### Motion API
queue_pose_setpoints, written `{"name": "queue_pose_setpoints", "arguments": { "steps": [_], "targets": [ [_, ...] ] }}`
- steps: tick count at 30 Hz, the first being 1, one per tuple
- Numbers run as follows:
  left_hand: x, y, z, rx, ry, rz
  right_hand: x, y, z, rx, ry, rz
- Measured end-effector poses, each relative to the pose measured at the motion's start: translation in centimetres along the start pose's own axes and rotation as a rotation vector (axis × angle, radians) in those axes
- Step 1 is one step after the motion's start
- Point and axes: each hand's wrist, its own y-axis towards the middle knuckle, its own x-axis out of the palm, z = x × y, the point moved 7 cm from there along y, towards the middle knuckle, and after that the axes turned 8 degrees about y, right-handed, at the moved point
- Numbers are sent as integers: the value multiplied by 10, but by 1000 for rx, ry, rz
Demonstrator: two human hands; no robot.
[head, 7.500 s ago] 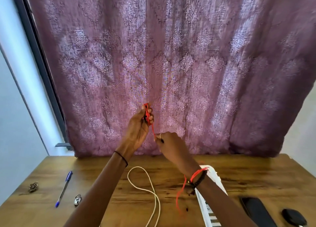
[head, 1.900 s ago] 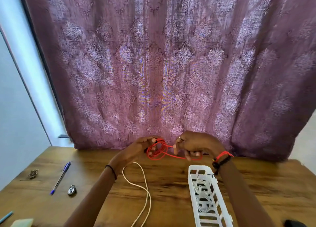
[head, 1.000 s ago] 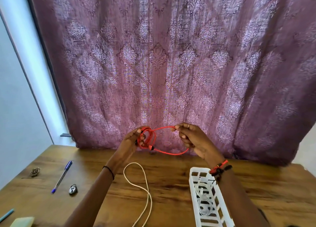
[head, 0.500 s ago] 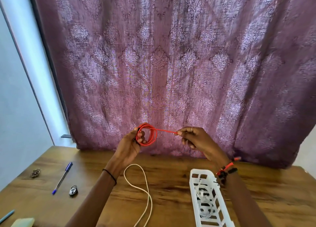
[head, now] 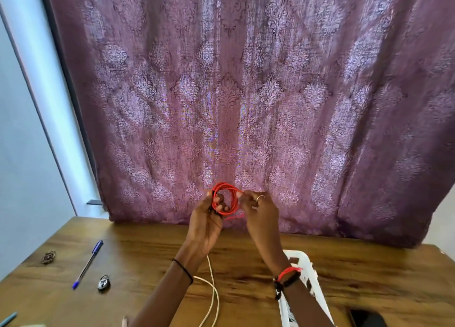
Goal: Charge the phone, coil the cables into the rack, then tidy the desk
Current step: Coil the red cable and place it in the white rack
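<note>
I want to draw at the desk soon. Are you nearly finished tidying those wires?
Not yet. Looks done: the red cable is nearly all wound into a ring. In hand: the left hand grips that ring while the right hand pinches its loose strand. Left: putting it in the white rack, coiling the white cable lying loose on the desk, and clearing the pen and padlock.

I see the red cable (head: 225,199) wound in a small round coil, lifted above the desk (head: 138,252); the white cable (head: 214,299) lies loose, left of the white rack (head: 309,272).
</note>
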Motion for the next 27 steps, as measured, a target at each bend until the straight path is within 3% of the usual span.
{"name": "queue_pose_setpoints", "arguments": {
  "steps": [7,13,20,27],
  "targets": [
    [9,-10,-8,-12,82,-25,21,-2,17,161,-92,-138],
    [4,-11,-17,-64,113,-46,22,-3,28,289,-132,-146],
    [6,-11,-17,-67,140,-81,17,-3,19,275,-78,-167],
    [11,-8,-10,19,441,-205,17,3,19,243,-31,-205]
  ]
}}
